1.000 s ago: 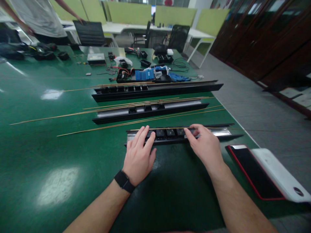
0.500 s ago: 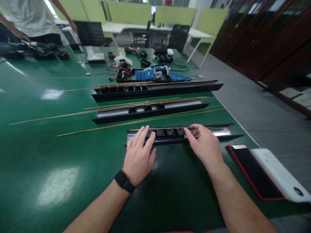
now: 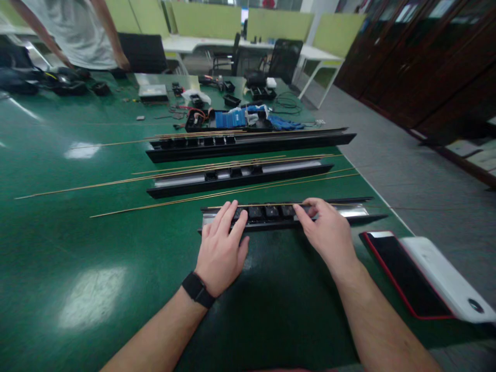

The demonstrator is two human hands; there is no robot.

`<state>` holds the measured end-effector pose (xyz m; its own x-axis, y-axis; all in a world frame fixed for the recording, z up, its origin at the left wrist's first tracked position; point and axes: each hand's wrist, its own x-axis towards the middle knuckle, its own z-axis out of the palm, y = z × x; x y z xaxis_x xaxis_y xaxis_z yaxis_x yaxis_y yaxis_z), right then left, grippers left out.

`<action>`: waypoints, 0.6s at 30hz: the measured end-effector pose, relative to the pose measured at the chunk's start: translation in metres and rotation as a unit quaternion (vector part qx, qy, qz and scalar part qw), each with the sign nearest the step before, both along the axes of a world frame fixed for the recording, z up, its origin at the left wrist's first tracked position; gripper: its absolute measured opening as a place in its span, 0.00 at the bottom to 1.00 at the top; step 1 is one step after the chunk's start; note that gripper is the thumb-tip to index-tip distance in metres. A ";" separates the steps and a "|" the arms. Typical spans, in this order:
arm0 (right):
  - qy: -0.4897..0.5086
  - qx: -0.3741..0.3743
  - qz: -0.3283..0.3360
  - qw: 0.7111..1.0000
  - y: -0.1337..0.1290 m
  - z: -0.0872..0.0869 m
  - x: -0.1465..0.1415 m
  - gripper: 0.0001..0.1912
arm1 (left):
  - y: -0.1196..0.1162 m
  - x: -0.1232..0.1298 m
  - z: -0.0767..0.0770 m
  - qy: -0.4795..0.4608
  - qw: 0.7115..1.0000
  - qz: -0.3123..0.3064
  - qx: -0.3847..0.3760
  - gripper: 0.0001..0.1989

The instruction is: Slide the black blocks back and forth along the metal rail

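Left hand [image 3: 222, 248], black watch [image 3: 198, 290] on the wrist, lay flat with fingers spread on the left end of the near black rail [image 3: 284, 214]. Right hand [image 3: 329, 232] rested open on the same rail further right, fingertips [image 3: 300, 212] touching the row of black blocks [image 3: 267, 211] set in it. Hands well apart, gripping nothing. Rail sat close on the green table [image 3: 77, 248], near its right edge. Beside the right arm lay a dark tablet with a red rim [image 3: 399, 274]. Beyond the rail lay thin brass rods [image 3: 155, 204] and two more long black rails [image 3: 240, 178]. Far back, another person [image 3: 73, 31] leaned over the table.
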<state>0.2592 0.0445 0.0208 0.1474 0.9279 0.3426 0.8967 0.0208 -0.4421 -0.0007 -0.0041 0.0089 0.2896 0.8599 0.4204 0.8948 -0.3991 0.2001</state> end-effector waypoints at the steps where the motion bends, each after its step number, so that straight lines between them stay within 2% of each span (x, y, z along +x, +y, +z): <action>1: -0.001 0.002 0.000 1.000 0.000 0.000 0.000 0.20 | 0.000 0.000 0.000 -0.001 1.000 0.000 0.000 0.27; 18: -0.006 -0.012 -0.018 1.000 0.000 0.002 0.000 0.19 | 0.000 0.000 -0.001 0.000 1.000 0.001 0.003 0.27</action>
